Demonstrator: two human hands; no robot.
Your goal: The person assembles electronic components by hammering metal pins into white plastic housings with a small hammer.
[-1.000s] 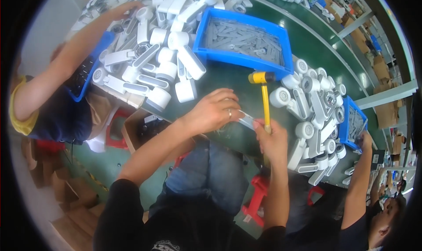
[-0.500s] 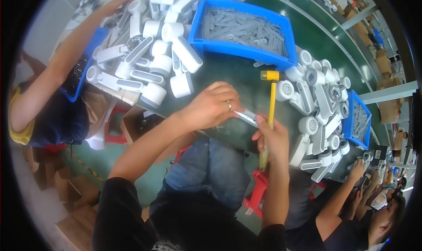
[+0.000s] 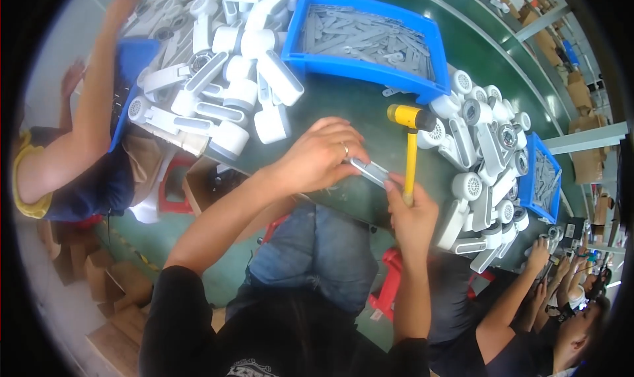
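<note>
Over the near edge of the green table I hold a white plastic part with a grey strip (image 3: 371,171), slanting down to the right. My left hand (image 3: 323,153), a ring on one finger, is closed on its upper left end, hiding that end. The fingers of my right hand (image 3: 415,213) are at its lower right end. That same hand grips a mallet (image 3: 411,162) by its yellow handle. The mallet stands upright, its yellow and black head (image 3: 411,117) uppermost, near the pile of white parts on the right.
A blue bin (image 3: 367,77) full of grey strips stands beyond my hands. White round-headed parts (image 3: 228,89) are heaped at left, and more (image 3: 485,149) at right, beside a smaller blue bin (image 3: 526,185). Co-workers' arms (image 3: 79,139) show on both sides; a red stool (image 3: 389,288) stands below.
The mallet's head has turned, showing its black end, and its handle sits differently in my right hand. The part's grey strip faces up more plainly. The left co-worker's arm has swung further left.
</note>
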